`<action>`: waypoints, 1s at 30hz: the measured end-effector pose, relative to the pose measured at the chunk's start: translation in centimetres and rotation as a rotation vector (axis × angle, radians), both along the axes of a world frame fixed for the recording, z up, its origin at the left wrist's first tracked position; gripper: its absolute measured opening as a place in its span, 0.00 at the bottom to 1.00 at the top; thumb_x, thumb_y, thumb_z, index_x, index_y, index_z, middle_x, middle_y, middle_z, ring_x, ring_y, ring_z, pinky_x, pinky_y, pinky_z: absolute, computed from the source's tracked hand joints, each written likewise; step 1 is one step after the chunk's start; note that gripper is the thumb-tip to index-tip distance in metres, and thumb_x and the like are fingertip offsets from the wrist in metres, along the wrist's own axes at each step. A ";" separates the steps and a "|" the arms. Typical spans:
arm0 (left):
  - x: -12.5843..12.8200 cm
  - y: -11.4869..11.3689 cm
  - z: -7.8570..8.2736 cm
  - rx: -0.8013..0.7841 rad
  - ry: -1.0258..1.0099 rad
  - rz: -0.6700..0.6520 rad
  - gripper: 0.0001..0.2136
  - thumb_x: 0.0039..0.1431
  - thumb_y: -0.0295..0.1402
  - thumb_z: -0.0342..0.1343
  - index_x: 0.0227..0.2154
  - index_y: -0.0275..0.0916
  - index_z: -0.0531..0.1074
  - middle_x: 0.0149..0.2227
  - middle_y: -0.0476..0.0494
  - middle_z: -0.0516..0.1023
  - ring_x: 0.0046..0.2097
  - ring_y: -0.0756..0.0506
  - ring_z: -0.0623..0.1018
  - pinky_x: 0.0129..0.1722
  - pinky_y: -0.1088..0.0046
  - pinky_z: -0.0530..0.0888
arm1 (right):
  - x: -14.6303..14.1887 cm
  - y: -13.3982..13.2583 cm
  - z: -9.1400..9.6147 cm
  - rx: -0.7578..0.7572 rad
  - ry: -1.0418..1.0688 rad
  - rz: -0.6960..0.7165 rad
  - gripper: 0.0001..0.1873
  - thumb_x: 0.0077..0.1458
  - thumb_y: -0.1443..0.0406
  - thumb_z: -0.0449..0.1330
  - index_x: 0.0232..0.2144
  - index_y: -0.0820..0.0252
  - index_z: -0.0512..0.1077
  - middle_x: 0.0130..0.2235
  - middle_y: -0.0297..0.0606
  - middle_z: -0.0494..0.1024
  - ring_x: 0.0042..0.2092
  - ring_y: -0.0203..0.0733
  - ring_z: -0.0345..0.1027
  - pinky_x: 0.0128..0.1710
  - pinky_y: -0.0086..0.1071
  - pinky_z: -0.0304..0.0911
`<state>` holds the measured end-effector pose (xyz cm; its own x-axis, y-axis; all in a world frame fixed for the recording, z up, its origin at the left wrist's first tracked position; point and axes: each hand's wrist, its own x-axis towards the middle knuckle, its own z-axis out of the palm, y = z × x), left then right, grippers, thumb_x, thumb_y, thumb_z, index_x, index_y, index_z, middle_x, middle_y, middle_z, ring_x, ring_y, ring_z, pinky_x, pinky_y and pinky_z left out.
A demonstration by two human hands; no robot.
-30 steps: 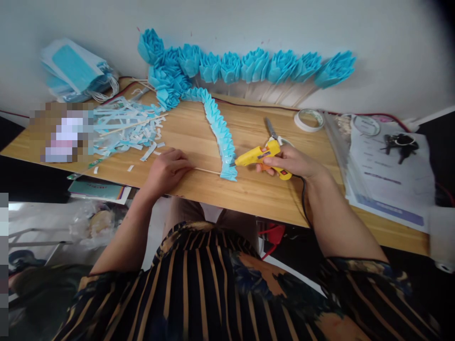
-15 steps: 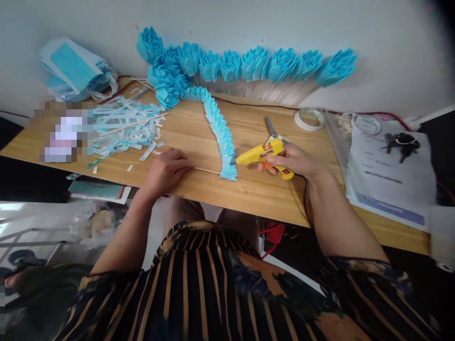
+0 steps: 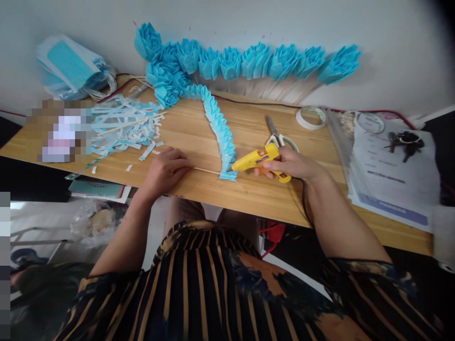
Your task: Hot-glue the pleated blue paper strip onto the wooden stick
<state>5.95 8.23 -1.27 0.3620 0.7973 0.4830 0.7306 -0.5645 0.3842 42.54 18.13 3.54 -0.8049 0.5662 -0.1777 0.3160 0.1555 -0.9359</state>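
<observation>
- Fine print: a white printed sheet [image 3: 391, 166], well to the right of the pleated blue strip [image 3: 221, 130], carries dark lines of text and a violet-blue band at its foot, all too small to read from where I stand.
- More lettering: the tape roll [image 3: 308, 125], right of the strip and farther back, has printing inside its core; a teal packet [image 3: 95, 188] below the table edge, left of the strip, shows reddish characters, blurred.
- Bagged goods: a clear plastic bag [image 3: 339, 142] lies beside the sheet, right of the strip, with pale pieces near its far end; a crinkled bag [image 3: 83, 234], lower left of the strip, surrounds something round and tan [image 3: 102, 221].
- Left of the strip, blue and white scraps [image 3: 142, 124] are heaped with clear plastic (whether inside it or on top, I cannot tell).
- A person's left hand [image 3: 168, 170] pinches a thin wooden stick [image 3: 206, 169], its other end meeting the strip's near end.
- The right hand [image 3: 289, 165] wraps the handle of a yellow glue gun [image 3: 256, 157], nozzle at the strip's near end; whether the orange trigger [image 3: 263, 170] is pressed cannot be told.
- The strip itself curves over the wooden table [image 3: 185, 125] from the hands back toward blue flowers [image 3: 255, 61], which line the wall beyond it.
</observation>
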 end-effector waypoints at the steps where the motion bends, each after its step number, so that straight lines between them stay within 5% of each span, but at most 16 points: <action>1: 0.0 0.0 0.0 -0.011 -0.002 0.003 0.12 0.71 0.34 0.54 0.35 0.40 0.82 0.36 0.41 0.80 0.38 0.43 0.75 0.40 0.64 0.70 | 0.0 0.1 0.0 0.004 -0.016 0.006 0.23 0.59 0.48 0.66 0.35 0.65 0.80 0.29 0.40 0.79 0.25 0.32 0.65 0.22 0.27 0.58; 30: 0.1 0.0 0.1 0.000 -0.003 -0.010 0.11 0.71 0.34 0.55 0.35 0.39 0.82 0.36 0.41 0.80 0.38 0.43 0.75 0.39 0.64 0.70 | -0.2 0.1 -0.1 0.055 -0.092 0.001 0.25 0.56 0.45 0.67 0.34 0.64 0.82 0.24 0.37 0.76 0.26 0.34 0.66 0.25 0.28 0.61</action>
<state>6.00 8.21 -1.14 0.3683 0.7938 0.4839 0.7242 -0.5714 0.3861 42.39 18.25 3.47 -0.7871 0.5764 -0.2194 0.4001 0.2064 -0.8929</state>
